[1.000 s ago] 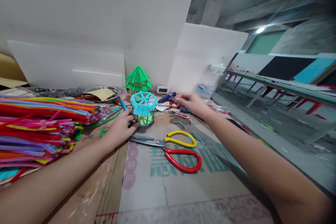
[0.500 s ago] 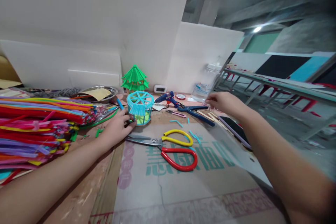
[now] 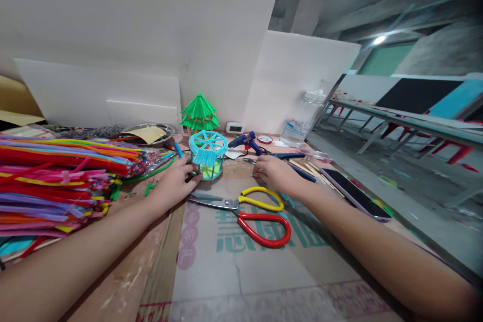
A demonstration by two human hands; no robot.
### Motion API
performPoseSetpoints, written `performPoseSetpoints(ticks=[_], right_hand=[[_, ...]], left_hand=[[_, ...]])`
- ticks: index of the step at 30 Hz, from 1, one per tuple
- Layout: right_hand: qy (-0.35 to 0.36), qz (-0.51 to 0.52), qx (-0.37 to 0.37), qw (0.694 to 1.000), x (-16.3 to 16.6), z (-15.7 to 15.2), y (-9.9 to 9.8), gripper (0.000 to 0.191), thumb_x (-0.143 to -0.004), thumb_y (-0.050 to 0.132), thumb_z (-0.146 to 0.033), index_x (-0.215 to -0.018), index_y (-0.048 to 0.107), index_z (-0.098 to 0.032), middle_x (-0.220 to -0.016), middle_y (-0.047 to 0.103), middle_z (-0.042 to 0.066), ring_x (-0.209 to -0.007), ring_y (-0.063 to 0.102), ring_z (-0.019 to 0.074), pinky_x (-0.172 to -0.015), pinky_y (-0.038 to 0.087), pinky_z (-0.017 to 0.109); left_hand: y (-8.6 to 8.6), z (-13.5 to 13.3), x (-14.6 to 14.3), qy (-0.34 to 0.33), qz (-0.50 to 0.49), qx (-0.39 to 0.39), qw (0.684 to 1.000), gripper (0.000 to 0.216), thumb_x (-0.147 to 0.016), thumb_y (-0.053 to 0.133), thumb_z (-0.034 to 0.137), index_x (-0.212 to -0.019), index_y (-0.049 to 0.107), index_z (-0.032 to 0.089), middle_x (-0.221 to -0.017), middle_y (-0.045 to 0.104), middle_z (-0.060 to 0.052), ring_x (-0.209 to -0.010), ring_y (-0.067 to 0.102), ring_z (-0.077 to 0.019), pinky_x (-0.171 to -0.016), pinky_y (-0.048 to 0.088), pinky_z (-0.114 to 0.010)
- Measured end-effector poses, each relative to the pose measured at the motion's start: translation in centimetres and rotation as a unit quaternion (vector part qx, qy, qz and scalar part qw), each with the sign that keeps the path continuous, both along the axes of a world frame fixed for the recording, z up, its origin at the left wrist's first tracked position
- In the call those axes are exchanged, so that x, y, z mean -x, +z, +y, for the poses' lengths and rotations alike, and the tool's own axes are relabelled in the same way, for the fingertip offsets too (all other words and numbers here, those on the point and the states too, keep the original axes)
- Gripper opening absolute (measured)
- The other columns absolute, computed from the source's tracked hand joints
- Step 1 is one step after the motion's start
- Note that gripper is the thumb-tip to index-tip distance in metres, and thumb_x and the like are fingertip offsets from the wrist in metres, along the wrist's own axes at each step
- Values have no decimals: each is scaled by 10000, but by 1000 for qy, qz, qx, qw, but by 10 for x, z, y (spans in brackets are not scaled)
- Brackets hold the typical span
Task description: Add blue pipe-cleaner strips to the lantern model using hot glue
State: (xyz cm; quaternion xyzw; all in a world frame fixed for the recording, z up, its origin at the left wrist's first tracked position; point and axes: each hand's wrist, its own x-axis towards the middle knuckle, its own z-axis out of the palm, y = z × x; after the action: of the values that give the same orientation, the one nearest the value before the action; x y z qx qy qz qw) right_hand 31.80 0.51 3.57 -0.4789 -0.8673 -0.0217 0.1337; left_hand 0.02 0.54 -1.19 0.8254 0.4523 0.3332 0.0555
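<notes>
A small round model (image 3: 209, 145) of blue pipe cleaners, with a spoked top, thin posts and a green floor, stands on the table. My left hand (image 3: 177, 180) is closed at its lower left edge, fingers against the posts. My right hand (image 3: 277, 173) has its fingers pinched together low over the table. A short blue pipe-cleaner piece (image 3: 252, 175) pokes out at its fingertips; the rest is hidden. Just in front of both hands lie large scissors (image 3: 228, 203) with one yellow and one red handle.
Pipe-cleaner bundles (image 3: 56, 186) fill the left side. Behind stand a green tiered-roof model (image 3: 199, 110), a metal dish (image 3: 162, 133), a timer (image 3: 235, 128), a blue glue gun (image 3: 245, 142) and a water bottle (image 3: 296, 128). A phone (image 3: 354, 193) and wooden sticks (image 3: 320, 176) lie right.
My right hand has come left from beside the water bottle to the short blue pieces, covering some of them. My left hand stays at the blue model. The view has shifted slightly.
</notes>
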Motion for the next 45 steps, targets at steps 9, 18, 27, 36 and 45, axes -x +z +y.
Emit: performPoseSetpoints(ticks=[9,18,27,36,45], right_hand=[[1,383,100,918,34,-30,26,152,-944,512,-359,-936,514,-207,-675,596,-30,-525,550,110,-515,455,245],[27,559,224,798,94,-22,39,319,-747,777,-420,-832,595,-171,-745,741,33,-643,710,147,-601,583,266],[27,553,218,803,107,-24,7,376,-815,684,-536,-763,551,-188,-577,653,-21,-464,572,95,-471,453,218],[22,598,195,777,109,-27,-3,405,-818,671,-576,-793,534,-196,-589,640,-24,-482,556,102,-469,414,223],[41,612,176,770,100,-30,3,379,-808,718,-532,-803,541,-196,-675,665,-18,-526,600,104,-496,462,233]], left_hand=[[4,-5,-1,15,24,-4,1000,332,-925,527,432,-832,714,175,-932,606,-84,-903,618,-250,-814,509,-362],[5,-4,-2,5,19,-2,1000,306,-919,539,386,-770,686,162,-897,573,-78,-869,596,-234,-812,493,-346],[4,-4,-2,0,22,5,1000,325,-942,518,400,-859,711,152,-900,553,-78,-889,585,-244,-783,469,-346],[7,-7,-2,1,23,5,1000,327,-941,516,387,-875,719,140,-926,573,-85,-883,596,-238,-800,487,-338],[6,-8,-3,8,8,27,1000,294,-929,531,386,-861,719,171,-975,595,-93,-962,614,-257,-860,501,-366]])
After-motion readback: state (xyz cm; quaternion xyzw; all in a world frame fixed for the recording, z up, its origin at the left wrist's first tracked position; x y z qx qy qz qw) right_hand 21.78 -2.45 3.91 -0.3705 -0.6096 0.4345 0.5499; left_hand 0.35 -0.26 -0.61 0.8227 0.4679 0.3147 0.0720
